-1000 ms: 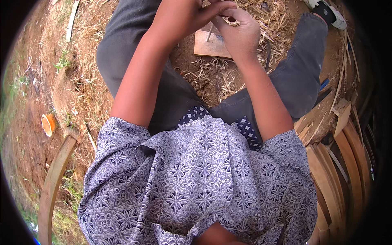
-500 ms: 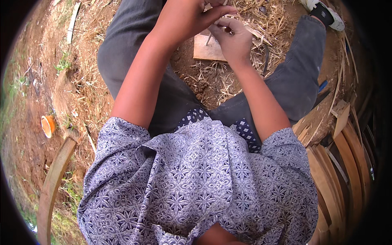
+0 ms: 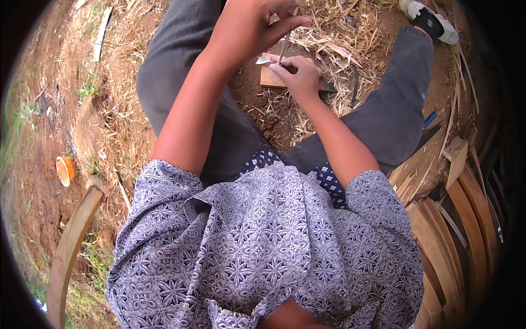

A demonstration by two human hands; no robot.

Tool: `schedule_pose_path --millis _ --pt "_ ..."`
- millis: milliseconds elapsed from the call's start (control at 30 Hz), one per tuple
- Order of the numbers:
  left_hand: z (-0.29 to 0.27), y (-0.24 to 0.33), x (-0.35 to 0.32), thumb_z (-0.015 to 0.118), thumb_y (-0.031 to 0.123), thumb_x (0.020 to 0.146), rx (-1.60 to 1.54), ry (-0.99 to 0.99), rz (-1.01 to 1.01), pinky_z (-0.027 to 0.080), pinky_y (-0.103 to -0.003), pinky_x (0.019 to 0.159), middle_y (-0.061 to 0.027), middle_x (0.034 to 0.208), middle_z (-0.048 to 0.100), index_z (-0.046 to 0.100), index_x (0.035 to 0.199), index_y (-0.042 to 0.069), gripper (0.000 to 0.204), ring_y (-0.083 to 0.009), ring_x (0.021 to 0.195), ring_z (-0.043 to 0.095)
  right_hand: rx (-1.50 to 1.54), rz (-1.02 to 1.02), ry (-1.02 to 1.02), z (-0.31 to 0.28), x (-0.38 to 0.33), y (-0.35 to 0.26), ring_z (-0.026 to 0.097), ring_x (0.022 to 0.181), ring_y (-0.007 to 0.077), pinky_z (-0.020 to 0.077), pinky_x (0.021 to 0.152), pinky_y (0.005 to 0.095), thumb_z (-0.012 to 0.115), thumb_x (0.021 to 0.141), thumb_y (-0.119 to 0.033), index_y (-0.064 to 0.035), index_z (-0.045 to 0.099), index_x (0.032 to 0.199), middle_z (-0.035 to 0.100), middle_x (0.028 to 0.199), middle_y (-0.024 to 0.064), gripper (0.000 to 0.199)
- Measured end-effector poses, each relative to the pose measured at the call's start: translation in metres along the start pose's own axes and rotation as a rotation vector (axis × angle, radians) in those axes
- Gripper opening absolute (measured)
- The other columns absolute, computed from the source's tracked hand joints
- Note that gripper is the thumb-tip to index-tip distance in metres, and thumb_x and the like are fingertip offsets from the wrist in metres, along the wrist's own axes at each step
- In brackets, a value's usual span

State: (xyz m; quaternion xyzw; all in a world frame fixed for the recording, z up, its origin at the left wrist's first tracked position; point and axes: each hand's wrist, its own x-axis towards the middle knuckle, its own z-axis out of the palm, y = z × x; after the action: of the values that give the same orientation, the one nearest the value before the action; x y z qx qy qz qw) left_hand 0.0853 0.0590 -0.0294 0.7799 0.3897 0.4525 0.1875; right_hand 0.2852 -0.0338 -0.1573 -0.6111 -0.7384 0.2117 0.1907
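Note:
My left hand, at the top edge, pinches the upper part of a thin pale wooden stick. The stick slants down to my right hand, whose thumb and fingers are closed around its lower end. A light grey flat tip, apparently a knife blade, shows left of my right thumb, and a dark part sticks out on the hand's other side. My right fingers hide the middle of it. Under that hand a small flat wooden board lies on the soil between my legs.
Pale shavings litter the ground around the board. At the right, several long wooden slats lie stacked beside my leg. A curved plank and an orange cup-like object are on the left. A blue object lies by my right knee.
My right hand has moved down and slightly left, toward the board, away from my left hand. More of the stick shows between them, and the grey tip has come into sight.

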Motion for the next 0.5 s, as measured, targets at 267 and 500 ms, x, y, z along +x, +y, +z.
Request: schedule_pose_path --millis 267,500 --pt "-0.007 0.011 -0.003 0.084 0.018 0.080 0.028 -0.027 -0.039 0.040 -0.043 0.062 -0.0099 0.069 0.055 0.061 0.074 0.007 0.026 -0.0324 0.068 0.056 0.395 -0.001 0.125 -0.051 0.047 -0.052 0.068 0.085 0.0208 0.0523 0.078 0.0365 0.087 0.080 -0.024 -0.0087 0.081 0.087 0.075 0.086 0.0042 0.018" --pt "-0.005 0.008 -0.001 0.085 0.018 0.079 0.021 -0.041 -0.072 0.039 -0.043 0.062 -0.0090 0.069 0.053 0.062 0.076 0.008 0.026 -0.0307 0.068 0.055 0.316 0.015 0.052 -0.020 0.022 -0.027 0.067 0.084 0.0222 0.0509 0.079 0.0385 0.090 0.075 -0.029 -0.0154 0.082 0.085 0.075 0.082 0.0008 0.019"
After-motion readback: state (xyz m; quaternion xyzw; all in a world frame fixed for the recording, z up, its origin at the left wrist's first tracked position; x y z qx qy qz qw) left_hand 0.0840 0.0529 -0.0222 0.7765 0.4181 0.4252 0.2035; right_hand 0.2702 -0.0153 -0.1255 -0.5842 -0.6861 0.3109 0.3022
